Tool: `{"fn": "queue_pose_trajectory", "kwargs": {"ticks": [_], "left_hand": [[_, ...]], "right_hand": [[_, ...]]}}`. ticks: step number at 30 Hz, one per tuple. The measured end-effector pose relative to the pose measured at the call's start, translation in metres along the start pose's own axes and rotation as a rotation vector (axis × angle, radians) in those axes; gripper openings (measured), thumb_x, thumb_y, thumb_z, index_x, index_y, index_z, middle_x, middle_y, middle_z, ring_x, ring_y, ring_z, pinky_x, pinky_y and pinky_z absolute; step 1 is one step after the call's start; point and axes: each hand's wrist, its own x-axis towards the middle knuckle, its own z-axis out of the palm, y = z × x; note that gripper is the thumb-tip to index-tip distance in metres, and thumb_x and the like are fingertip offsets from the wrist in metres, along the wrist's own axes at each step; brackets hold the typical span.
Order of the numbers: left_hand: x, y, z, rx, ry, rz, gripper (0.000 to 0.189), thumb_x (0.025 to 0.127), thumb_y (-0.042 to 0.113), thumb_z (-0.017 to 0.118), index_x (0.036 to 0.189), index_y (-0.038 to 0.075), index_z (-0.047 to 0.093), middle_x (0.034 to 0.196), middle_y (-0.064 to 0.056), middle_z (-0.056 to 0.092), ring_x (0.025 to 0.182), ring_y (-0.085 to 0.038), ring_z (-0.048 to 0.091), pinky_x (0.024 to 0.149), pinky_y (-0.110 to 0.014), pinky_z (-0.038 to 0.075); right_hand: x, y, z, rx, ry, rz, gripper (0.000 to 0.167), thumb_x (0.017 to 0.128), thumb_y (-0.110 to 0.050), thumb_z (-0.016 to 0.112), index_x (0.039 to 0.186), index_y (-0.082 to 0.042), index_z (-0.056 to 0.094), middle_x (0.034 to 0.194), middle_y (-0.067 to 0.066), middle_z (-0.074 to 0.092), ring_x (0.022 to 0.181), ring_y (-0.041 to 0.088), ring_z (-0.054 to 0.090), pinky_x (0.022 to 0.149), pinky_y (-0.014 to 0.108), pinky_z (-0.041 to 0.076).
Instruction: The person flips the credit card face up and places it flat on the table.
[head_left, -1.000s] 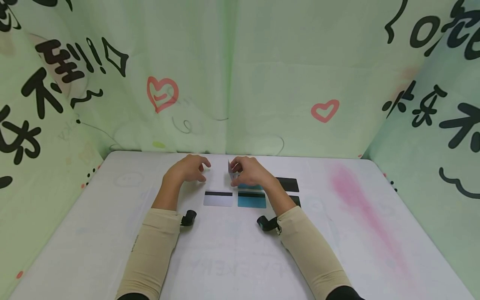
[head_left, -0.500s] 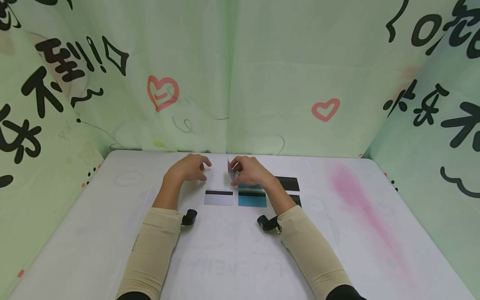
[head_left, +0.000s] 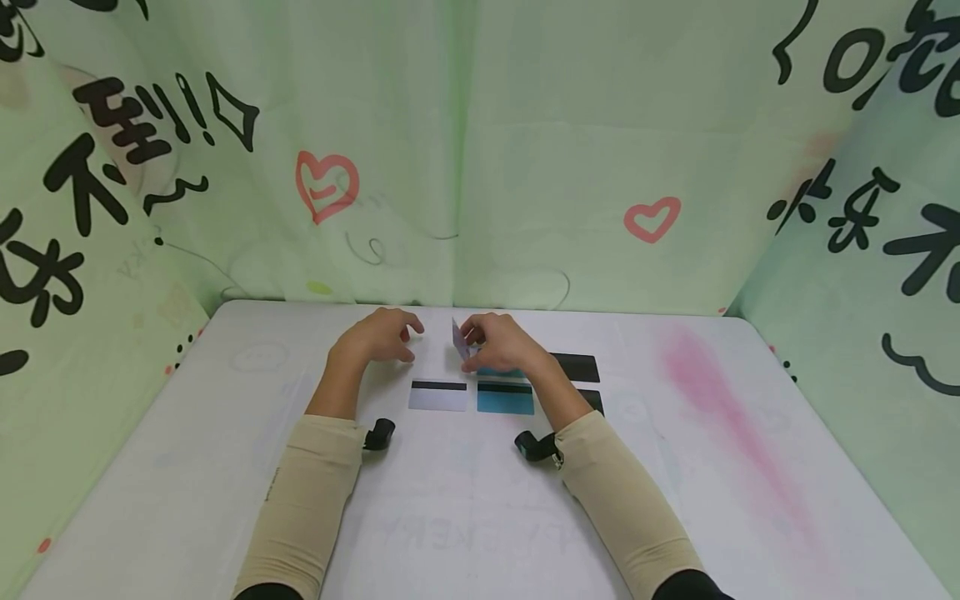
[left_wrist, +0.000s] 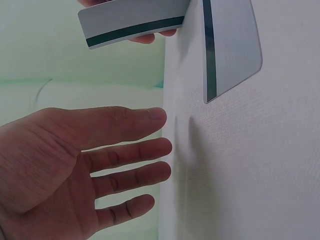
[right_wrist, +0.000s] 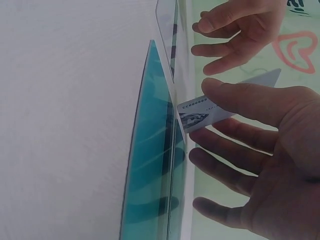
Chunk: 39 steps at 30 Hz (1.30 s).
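Right hand (head_left: 498, 342), centre of my head view: thumb on one face, fingers on the other, a narrow pinch on a tilted lavender card (head_left: 460, 340) standing on edge just left of the knuckles. I cannot tell whether its lower edge meets the table (head_left: 225, 492). My right wrist view shows printing and a small picture on one face; the left wrist view, at upper left, has a dark stripe along the other. Left hand (head_left: 372, 336), left of centre: thumb and fingers spread well apart, holding nothing, facing the card across a gap. Below the hands, a flat striped card (head_left: 437, 397) in lavender lies beside a blue card (head_left: 505, 400), also striped. A farther blue card (head_left: 501, 373) is mostly covered by the right hand. Right of that wrist I note an upper black card (head_left: 576, 367) and a lower black card (head_left: 592, 401), partly hidden by the forearm.
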Motion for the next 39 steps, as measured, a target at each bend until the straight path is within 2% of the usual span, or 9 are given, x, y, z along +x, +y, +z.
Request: {"fn": "queue_pose_trajectory", "kwargs": {"ticks": [17,26,39], "left_hand": [[0.0012,0.0011,-0.0013,0.006,0.002,0.019,0.050,0.090,0.011,0.078,0.138,0.007,0.064,0.123,-0.018,0.070,0.106,-0.028,0.066,0.096,-0.044,0.052],[-0.0009,0.0031,-0.0011,0.010,0.002,-0.012,0.052,0.090,0.012,0.078,0.139,0.009,0.063,0.127,-0.016,0.068,0.110,-0.029,0.065,0.098,-0.046,0.052],[-0.0005,0.0041,-0.0013,0.028,0.017,0.044,0.051,0.089,0.011,0.079,0.138,0.008,0.064,0.123,-0.015,0.070,0.106,-0.028,0.067,0.094,-0.044,0.054]], "right_hand": [[-0.0007,0.0012,0.0014,-0.058,0.021,-0.021,0.052,0.083,-0.021,0.087,0.128,-0.004,0.067,0.119,0.012,0.072,0.112,0.027,0.064,0.103,0.044,0.052],[0.0013,0.0007,0.0034,-0.107,0.026,-0.032,0.053,0.083,-0.022,0.087,0.130,-0.007,0.068,0.117,0.012,0.072,0.107,0.026,0.063,0.097,0.042,0.053],[0.0034,-0.0020,0.0053,-0.115,0.021,-0.041,0.053,0.083,-0.022,0.087,0.130,-0.006,0.069,0.119,0.014,0.071,0.109,0.027,0.063,0.097,0.042,0.053]]}}
